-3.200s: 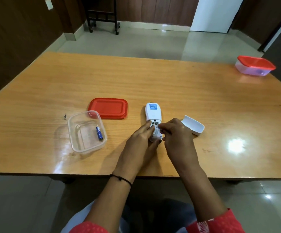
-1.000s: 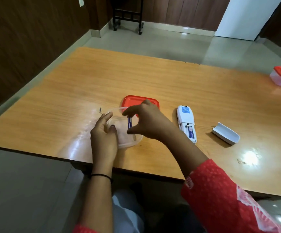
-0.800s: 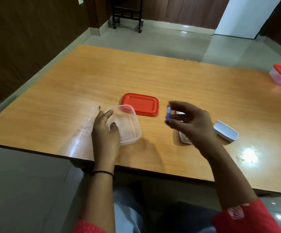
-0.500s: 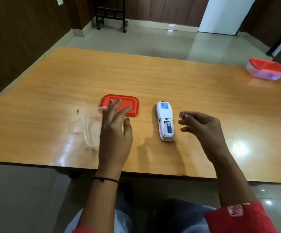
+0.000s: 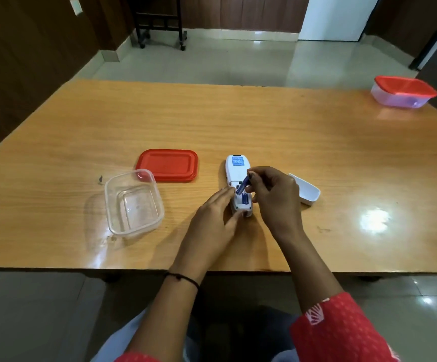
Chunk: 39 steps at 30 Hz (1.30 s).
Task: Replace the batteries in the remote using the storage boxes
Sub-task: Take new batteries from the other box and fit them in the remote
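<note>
A white remote (image 5: 237, 169) lies face down on the wooden table (image 5: 238, 121) with its battery compartment uncovered. One blue battery (image 5: 244, 199) sits in the compartment. My right hand (image 5: 272, 194) pinches a second blue battery (image 5: 243, 185), tilted, with its lower end at the compartment. My left hand (image 5: 216, 218) grips the remote's near end from the left. The remote's white battery cover (image 5: 307, 190) lies just right of my right hand. A clear storage box (image 5: 133, 202) stands open and empty at the left, its red lid (image 5: 167, 165) behind it.
A second clear storage box with a red lid (image 5: 404, 91) sits closed at the table's far right corner. A small dark speck (image 5: 100, 178) lies left of the open box. A black wheeled stand (image 5: 160, 22) is on the floor beyond the table.
My right hand lifted a blue battery out of the clear box and carried it right to the remote. My left hand left the box and took hold of the remote.
</note>
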Available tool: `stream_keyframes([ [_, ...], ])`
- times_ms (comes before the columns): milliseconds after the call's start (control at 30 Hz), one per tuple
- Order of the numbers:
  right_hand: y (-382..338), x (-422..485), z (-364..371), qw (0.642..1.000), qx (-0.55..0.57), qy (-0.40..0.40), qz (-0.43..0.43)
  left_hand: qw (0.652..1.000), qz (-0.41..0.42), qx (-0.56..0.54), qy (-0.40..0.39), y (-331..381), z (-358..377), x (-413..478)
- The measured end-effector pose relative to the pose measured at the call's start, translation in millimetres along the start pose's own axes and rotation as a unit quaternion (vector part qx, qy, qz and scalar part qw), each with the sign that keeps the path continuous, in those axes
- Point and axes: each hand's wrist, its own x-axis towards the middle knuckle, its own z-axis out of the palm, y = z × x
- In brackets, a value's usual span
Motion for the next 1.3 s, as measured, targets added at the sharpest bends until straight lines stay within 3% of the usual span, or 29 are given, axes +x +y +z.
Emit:
stream_keyframes([
  [300,-5,0,3,0.991,-0.086,0.025,-0.101,1.0,0.011,-0.021,0.012,-2,0,-1],
  [700,-10,3,-5,0.999,0.025,0.006,-0.02,0.995,-0.002,-0.084,0.049,-5,1,3],
  [967,-3,0,6,0.99,-0.093,-0.013,-0.103,0.997,0.001,-0.048,0.063,-7,9,3],
  [1300,3,-5,12,0.96,-0.26,-0.037,-0.096,0.995,0.018,-0.044,0.088,-11,14,4],
])
